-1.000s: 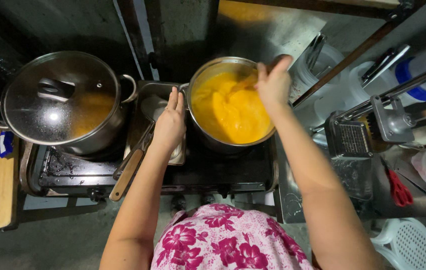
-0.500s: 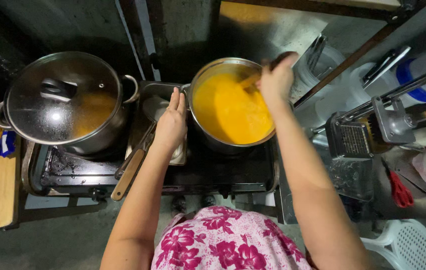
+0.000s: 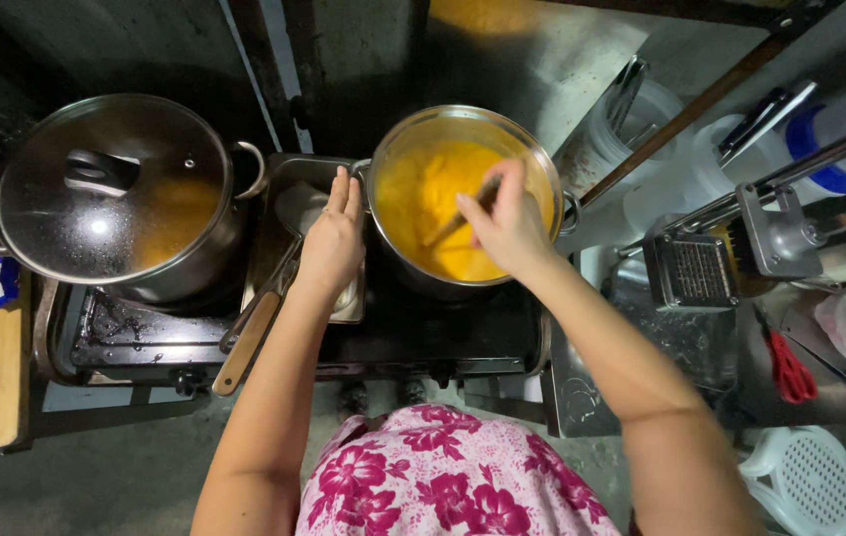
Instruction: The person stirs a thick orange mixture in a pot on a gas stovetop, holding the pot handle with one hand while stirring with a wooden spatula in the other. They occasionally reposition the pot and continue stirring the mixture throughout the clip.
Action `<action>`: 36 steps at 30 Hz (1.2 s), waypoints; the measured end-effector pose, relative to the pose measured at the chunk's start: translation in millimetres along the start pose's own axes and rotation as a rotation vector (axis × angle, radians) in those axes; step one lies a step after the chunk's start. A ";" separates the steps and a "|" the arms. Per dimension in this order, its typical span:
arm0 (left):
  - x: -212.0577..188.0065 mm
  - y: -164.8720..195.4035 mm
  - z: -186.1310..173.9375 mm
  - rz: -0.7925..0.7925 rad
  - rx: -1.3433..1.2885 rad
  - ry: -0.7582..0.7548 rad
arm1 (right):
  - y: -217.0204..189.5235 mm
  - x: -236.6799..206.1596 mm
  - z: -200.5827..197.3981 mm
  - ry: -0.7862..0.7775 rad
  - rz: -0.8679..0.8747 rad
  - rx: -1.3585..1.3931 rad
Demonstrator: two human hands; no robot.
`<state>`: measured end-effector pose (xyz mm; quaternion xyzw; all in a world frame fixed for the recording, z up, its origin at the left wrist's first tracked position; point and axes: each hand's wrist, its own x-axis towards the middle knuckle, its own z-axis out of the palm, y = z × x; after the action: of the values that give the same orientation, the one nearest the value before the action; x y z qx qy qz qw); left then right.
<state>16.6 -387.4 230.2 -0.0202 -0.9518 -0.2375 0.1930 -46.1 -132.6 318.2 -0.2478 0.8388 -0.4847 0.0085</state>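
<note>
While the orange mixture (image 3: 433, 213) is worked in the open steel pot (image 3: 542, 174) on the right burner of the stove (image 3: 393, 342), the right hand (image 3: 507, 223) is closed around the handle of a stirring utensil (image 3: 457, 220), whose far end is sunk in the mixture. The left hand (image 3: 333, 238) is laid flat, fingers extended and close together, against the left wall of the pot near its side handle.

Risks noted:
- A burn to the left hand is judged likely if the pot wall is hot; bare skin is pressed to metal with no cloth between.
- The mixture stands fairly high in the pot; a vigorous stroke is judged able to slop it over the rim onto the burner or the right wrist.
- The pot may be shifted on its support by the sideways force of stirring if the left hand is withdrawn.
- A wooden-handled spatula (image 3: 259, 323) is lying just beside the left forearm, its handle jutting past the stove's front edge; it could be knocked to the floor by an elbow.
- The lidded pot (image 3: 110, 199) on the left burner is well apart and is not judged at risk.
</note>
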 end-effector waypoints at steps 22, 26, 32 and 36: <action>20.5 -16.9 13.0 0.015 0.035 -0.001 | 71.3 85.3 7.4 0.056 -0.384 -0.252; 17.3 -14.7 16.6 0.008 0.020 0.005 | 73.6 93.0 9.1 0.139 -0.395 -0.296; 15.8 -11.0 17.0 0.042 0.003 0.031 | 67.8 57.1 -1.5 0.075 -0.362 -0.190; 16.8 -7.2 15.8 -0.012 0.010 -0.027 | 59.7 20.7 -12.1 0.010 -0.368 -0.199</action>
<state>-5.5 -387.4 220.4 -0.0169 -0.9557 -0.2335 0.1787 -91.7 -107.3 280.6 -0.3940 0.8233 -0.3939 -0.1086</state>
